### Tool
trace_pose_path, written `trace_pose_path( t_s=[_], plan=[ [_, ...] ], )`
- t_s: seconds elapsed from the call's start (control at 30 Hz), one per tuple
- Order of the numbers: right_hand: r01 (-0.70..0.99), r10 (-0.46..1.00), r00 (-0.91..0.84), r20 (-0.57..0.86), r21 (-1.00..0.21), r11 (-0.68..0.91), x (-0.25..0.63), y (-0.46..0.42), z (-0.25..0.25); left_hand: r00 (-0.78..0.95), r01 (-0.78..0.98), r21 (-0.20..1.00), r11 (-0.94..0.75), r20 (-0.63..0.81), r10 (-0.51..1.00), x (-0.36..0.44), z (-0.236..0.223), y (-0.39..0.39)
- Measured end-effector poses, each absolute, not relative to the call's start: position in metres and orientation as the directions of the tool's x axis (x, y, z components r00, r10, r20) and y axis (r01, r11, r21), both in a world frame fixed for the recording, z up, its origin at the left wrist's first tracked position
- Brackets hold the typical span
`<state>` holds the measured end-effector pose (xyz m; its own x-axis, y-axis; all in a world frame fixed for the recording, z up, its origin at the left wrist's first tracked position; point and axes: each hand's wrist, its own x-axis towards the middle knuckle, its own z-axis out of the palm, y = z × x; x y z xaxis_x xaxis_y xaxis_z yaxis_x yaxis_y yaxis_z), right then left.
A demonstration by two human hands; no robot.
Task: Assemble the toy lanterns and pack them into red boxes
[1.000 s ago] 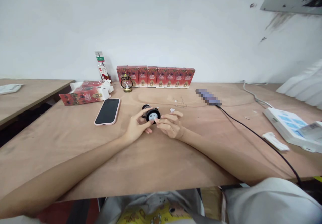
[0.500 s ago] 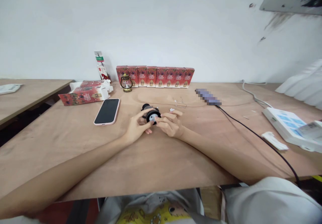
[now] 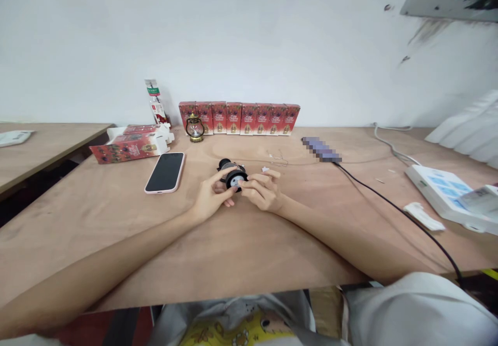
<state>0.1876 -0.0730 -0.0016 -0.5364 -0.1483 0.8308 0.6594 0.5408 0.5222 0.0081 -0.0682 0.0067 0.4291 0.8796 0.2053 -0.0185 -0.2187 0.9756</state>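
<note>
My left hand (image 3: 212, 196) is closed around a small black lantern (image 3: 229, 168), tipped so its underside faces me. A pale round disc with a dark spot (image 3: 236, 181) sits in the black rim of that base. My right hand (image 3: 261, 190) has its fingers curled, with thumb and fingertips against the right side of the disc. Whether something tiny is pinched there is hidden. Farther back stands a bronze-coloured miniature lantern (image 3: 195, 128) with a clear globe, upright and apart from both hands.
Red printed boxes (image 3: 249, 119) line the wall. An opened red carton (image 3: 132, 143) and a phone (image 3: 165, 173) lie to the left. Thin wire pieces (image 3: 277, 156) and a white scrap (image 3: 265, 169) are behind my right hand. A black cable (image 3: 389, 204) and a white power strip (image 3: 447, 193) occupy the right.
Hardly anything differs. Both hands keep the same grip at the black lantern, and the whole view has shifted very slightly.
</note>
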Motion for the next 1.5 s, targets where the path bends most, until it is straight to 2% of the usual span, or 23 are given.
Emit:
trace_pose_path(
  t_s=[0.23,0.43,0.6,0.67,0.87,1.07,1.33,1.4,1.5],
  plan=[
    [0.716,0.003,-0.509,0.861,0.422,0.557,0.192,-0.067,-0.014,0.417,0.008,0.966,-0.260,0.233,0.879,0.008,0.008,-0.069],
    [0.655,0.009,-0.453,0.891,0.326,0.682,0.190,-0.065,-0.014,0.415,0.016,0.962,-0.273,0.242,0.877,0.007,0.007,-0.069],
    [0.654,0.247,-0.266,0.932,-0.014,0.756,0.190,-0.061,-0.012,0.355,0.033,0.956,-0.293,0.263,0.897,0.006,0.004,-0.066],
    [0.616,0.321,-0.263,0.910,-0.098,0.782,0.190,-0.061,-0.010,0.345,0.040,0.951,-0.307,0.275,0.897,0.005,0.003,-0.065],
    [0.573,0.370,-0.314,0.875,-0.136,0.808,0.191,-0.062,-0.007,0.358,0.024,0.953,-0.303,0.275,0.892,0.004,0.003,-0.065],
    [0.537,0.325,-0.272,0.906,-0.138,0.832,0.190,-0.056,-0.013,0.382,0.042,0.949,-0.312,0.274,0.883,0.004,0.003,-0.067],
    [0.543,0.430,-0.328,0.841,-0.205,0.814,0.195,-0.062,-0.005,0.363,0.044,0.930,-0.365,0.325,0.873,0.006,0.001,-0.062],
    [0.598,0.470,-0.275,0.839,-0.233,0.767,0.208,-0.054,-0.006,0.355,0.072,0.908,-0.414,0.364,0.861,0.006,0.001,-0.062],
    [0.735,0.575,-0.036,0.817,-0.368,0.570,0.242,-0.031,-0.012,0.334,0.120,0.858,-0.499,0.438,0.835,0.004,0.004,-0.065]
  ],
)
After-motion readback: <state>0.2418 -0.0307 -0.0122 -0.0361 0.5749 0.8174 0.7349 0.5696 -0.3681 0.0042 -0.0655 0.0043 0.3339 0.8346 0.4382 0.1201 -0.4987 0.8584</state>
